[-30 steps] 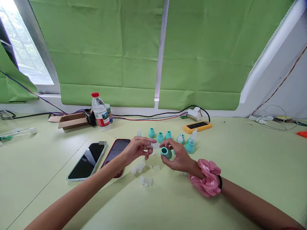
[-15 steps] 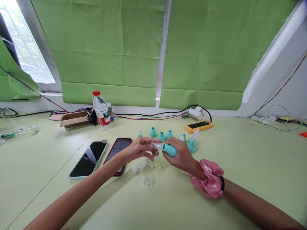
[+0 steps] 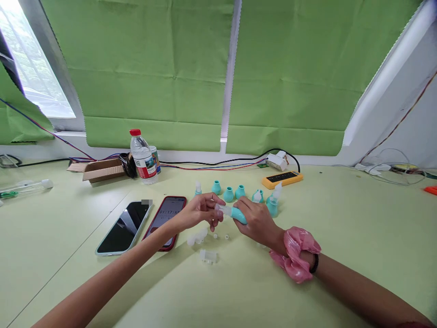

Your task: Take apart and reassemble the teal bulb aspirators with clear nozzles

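Observation:
My right hand [image 3: 254, 221] is wrapped round a teal squeeze bulb [image 3: 238, 215], its mouth turned to the left. Against that mouth sits a clear plastic nozzle [image 3: 223, 209], which my left hand [image 3: 201, 212] pinches between thumb and fingers. How deep the nozzle goes into the bulb I cannot tell. Behind my hands stand several loose teal bulbs [image 3: 228, 194] and, to the right, a bulb with a clear tip fitted [image 3: 272, 206]. In front of them lie a clear plastic piece [image 3: 208, 256], a cluster of clear parts [image 3: 198, 237] and small white rings [image 3: 226, 237].
Left of my hands lie a phone with a timer [image 3: 167, 214] and a dark-screened phone [image 3: 124, 228]. Farther back are a water bottle [image 3: 145, 161], a cardboard tray [image 3: 104, 171], cables, and a yellow-orange device [image 3: 282, 179]. A clear tube [image 3: 29, 188] lies at far left.
The bulb has tilted so its open mouth no longer shows, and the nozzle now meets it. My left fingers have closed further round the nozzle. The view has shifted slightly.

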Available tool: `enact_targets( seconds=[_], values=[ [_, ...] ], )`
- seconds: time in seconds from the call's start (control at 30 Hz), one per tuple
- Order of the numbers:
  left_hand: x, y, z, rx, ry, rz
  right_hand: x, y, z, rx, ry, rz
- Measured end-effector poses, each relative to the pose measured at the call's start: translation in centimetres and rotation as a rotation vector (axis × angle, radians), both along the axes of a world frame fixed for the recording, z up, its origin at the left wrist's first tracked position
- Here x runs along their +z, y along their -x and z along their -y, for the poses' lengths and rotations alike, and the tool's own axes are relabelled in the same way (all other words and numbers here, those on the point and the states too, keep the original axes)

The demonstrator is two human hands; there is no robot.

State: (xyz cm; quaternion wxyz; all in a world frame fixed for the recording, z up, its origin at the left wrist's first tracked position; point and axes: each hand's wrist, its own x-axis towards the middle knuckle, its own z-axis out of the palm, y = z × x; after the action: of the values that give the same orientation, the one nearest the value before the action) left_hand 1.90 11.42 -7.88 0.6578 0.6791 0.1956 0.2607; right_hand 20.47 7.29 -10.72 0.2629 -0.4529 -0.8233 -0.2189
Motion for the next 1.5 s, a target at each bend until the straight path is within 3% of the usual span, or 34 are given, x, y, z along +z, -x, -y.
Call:
enact_targets(
  seconds=[0.13, 0.23, 0.53, 0.73, 0.93, 1.03, 1.23, 1.4, 1.5],
  values=[
    [-0.1, -0.2, 0.3, 0.016, -0.032, 0.018, 0.0, 0.2, 0.1, 0.005, 0.021, -0.063],
    [0.0, -0.3, 0.6, 0.02, -0.042, 0.005, 0.4, 0.5, 0.2, 0.066, 0.136, -0.213],
    [0.7, -0.5, 1.5, 0.054, -0.084, -0.048, 1.6, 1.1, 0.4, 0.155, 0.785, -0.692],
    [0.8, -0.2, 1.4, -0.039, -0.082, -0.081, 1.8, 1.1, 0.5, 0.203, 1.244, -0.919],
    [0.7, -0.1, 1.1, -0.147, -0.031, -0.095, 2.1, 0.8, 0.5, 0.378, 1.512, -0.973],
    [0.8, -0.1, 1.2, -0.127, -0.028, -0.074, 2.3, 0.8, 0.5, 0.421, 1.526, -0.971],
    [0.5, -0.5, 1.3, 0.04, -0.122, -0.041, 2.3, 1.4, 0.7, 0.295, 1.182, -0.951],
    [0.3, -0.4, 0.9, 0.051, -0.086, -0.022, 2.9, 1.3, 1.1, 0.254, 1.077, -0.845],
    [0.8, 0.3, -0.2, 0.094, -0.194, -0.104, 3.4, 0.9, 1.2, 0.223, 0.948, -0.838]
  ],
)
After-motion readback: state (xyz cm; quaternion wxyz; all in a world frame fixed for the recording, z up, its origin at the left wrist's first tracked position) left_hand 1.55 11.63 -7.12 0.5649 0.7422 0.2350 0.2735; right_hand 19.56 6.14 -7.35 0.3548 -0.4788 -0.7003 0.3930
